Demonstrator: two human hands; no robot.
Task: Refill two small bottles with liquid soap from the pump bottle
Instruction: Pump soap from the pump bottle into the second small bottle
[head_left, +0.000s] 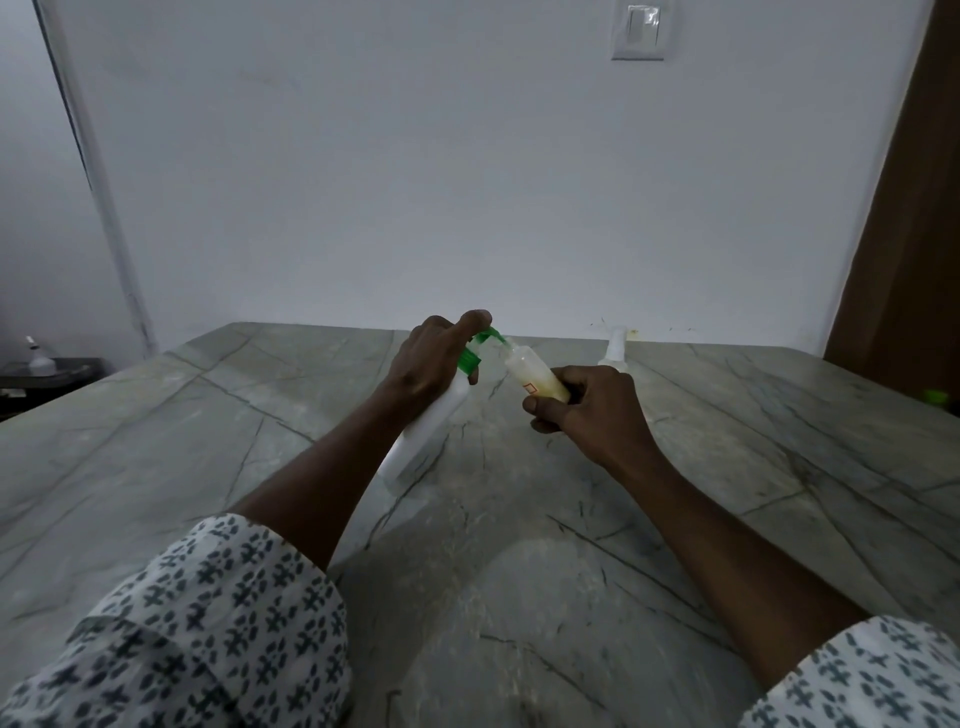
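Left hand (434, 358) gripping one pump bottle (426, 431), right hand (582, 410) clasping one small bottle (535, 376), second small bottle (615, 351) behind.

The desk (675, 519) lies bare across its whole near half, apart from the two forearms stretched over it, so the front is open for passing from either side. In the middle, the left hand (431, 364) on the pump bottle (426, 431) and the right hand (592, 410) with the tilted small bottle (535, 376) stand close together, leaving only a narrow gap between them. Behind the right hand, near the wall, a second small bottle (615, 351) stands upright in the way. A green cap (936, 397) sits at the far right edge. The left part of the desk is clear to its edge.
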